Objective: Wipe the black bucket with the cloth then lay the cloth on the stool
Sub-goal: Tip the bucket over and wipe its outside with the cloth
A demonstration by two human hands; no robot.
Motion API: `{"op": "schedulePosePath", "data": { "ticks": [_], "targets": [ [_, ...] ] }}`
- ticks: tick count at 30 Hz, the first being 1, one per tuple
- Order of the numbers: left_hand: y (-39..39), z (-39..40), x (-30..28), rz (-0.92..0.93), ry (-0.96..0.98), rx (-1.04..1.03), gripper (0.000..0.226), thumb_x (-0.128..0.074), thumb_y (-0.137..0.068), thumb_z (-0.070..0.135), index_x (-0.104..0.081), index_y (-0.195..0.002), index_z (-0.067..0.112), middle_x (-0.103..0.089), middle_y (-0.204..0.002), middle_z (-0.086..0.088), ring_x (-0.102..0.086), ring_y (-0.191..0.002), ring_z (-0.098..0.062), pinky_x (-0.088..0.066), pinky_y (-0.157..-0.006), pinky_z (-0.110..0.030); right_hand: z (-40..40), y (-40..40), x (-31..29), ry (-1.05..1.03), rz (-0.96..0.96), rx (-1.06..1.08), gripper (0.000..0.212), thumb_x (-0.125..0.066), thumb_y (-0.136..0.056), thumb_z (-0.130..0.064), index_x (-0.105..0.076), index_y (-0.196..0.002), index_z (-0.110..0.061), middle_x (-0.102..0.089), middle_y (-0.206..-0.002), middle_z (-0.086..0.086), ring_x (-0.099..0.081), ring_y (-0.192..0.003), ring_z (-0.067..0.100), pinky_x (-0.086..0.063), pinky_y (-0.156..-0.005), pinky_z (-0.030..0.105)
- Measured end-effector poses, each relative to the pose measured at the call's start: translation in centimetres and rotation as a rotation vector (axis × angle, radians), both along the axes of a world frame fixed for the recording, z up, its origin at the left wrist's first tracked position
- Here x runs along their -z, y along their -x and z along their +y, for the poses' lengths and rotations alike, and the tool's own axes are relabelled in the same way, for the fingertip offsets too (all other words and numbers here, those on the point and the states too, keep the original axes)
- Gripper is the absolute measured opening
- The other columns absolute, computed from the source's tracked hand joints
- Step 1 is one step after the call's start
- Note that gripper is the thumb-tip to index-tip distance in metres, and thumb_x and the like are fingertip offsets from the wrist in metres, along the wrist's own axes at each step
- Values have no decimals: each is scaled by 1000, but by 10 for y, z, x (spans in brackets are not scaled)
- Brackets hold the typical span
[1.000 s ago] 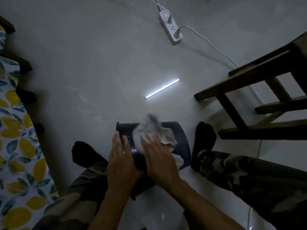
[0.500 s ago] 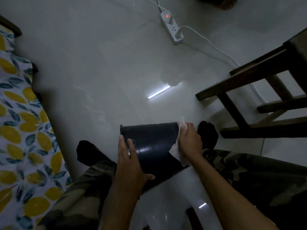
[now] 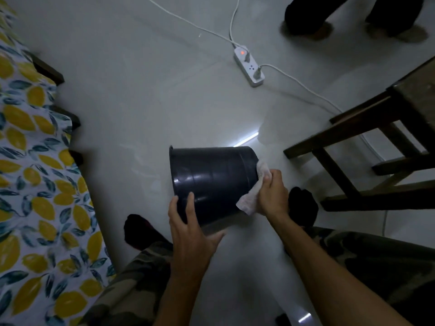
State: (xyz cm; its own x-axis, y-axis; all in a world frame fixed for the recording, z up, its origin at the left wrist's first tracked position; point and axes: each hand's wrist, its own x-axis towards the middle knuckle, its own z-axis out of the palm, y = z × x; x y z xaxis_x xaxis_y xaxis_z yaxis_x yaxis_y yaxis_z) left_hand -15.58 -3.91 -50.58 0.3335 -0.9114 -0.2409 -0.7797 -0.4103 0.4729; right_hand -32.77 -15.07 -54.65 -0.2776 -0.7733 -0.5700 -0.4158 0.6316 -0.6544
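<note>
A round black plastic bucket (image 3: 213,182) lies on its side on the pale grey tiled floor (image 3: 141,90), between the seated person's legs in camouflage-print trousers (image 3: 376,262). Its rimmed mouth faces left and its narrower base faces right.

The left hand (image 3: 190,229) rests against the near side of the bucket, near the rim, fingers spread flat on the glossy wall and thumb out to the right; it steadies the bucket rather than closing around it. The right hand (image 3: 271,192) is curled tight around a crumpled white cloth (image 3: 250,196) and presses it against the bucket's base edge on the right. Part of the cloth shows above the knuckles and part hangs below the hand, touching the bucket's wall.

Two feet in black socks (image 3: 303,205) sit on the floor, one to the near left of the bucket and one just right of the right hand. A dark brown wooden stool (image 3: 367,147) stands to the right, well apart from the cloth, only partly in view.

A white power strip with a lit red switch (image 3: 249,65) lies on the far floor with white cables running from it. Along the left edge is a bed covered in a white sheet printed with yellow lemons (image 3: 35,184). At the far right, another person's dark-clad lower legs and feet (image 3: 329,17) are in view.
</note>
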Motion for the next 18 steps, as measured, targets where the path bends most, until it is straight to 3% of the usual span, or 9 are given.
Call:
{"op": "schedulePosePath", "data": {
  "ticks": [4,6,9,11,13,15,17,18],
  "targets": [
    [20,30,-9,-159,-102,-33,109,-83,-62,65,-34,-145,16,-49,-134,-17,-60,-111,-32,-55,-89,-48,34,16,-5,-108,73,26,29,-39,-109,-31,-50,-130,-15,-58,-121,8,-60,-117,28,-47,-83,34],
    [21,37,-12,-236,-105,-4,104,-77,-64,70,-40,-141,11,-56,-129,-18,-59,-112,-33,-52,-90,-49,54,19,-18,-76,171,-62,28,-47,-106,-20,-51,-132,-13,-58,-120,9,-59,-116,29,-51,-91,41],
    [15,21,-7,-278,-125,18,117,-81,-57,70,-36,-149,13,-42,-150,-18,-46,-134,-36,-41,-108,-52,86,11,-25,77,183,-173,37,-46,-105,-25,-53,-141,-15,-64,-129,9,-61,-121,30,-47,-98,36],
    [8,2,1,-324,-195,90,133,-85,-52,69,-24,-156,13,-21,-164,-19,-28,-148,-37,-28,-115,-51,103,-9,-29,175,205,-416,41,-43,-105,-27,-57,-142,-15,-63,-138,7,-59,-129,27,-45,-106,33],
    [2,-9,16,-359,-235,175,126,-78,-67,67,-18,-159,7,-6,-167,-24,-11,-154,-38,-20,-120,-51,113,-36,-20,249,203,-747,51,-39,-98,-37,-58,-140,-16,-61,-143,8,-58,-133,29,-48,-110,46],
    [-5,-13,30,-402,-258,250,107,-66,-84,62,-19,-158,0,-2,-165,-25,-3,-155,-39,-19,-123,-53,103,-55,0,336,342,-1030,61,-36,-94,-48,-46,-148,-22,-49,-156,7,-45,-145,29,-31,-121,54],
    [-11,-13,34,-394,-329,299,122,-63,-76,74,-12,-158,-1,0,-165,-25,6,-155,-38,-5,-126,-50,75,-61,18,313,365,-1089,65,-40,-99,-47,-29,-159,-23,-24,-169,5,-19,-157,28,-2,-127,52],
    [-12,-14,32,-366,-373,300,138,-67,-65,81,-7,-159,-1,2,-166,-24,9,-155,-37,4,-125,-46,61,-61,27,317,386,-1071,65,-43,-101,-45,-26,-160,-24,-20,-170,5,-14,-158,28,0,-127,52]
  ]
}}
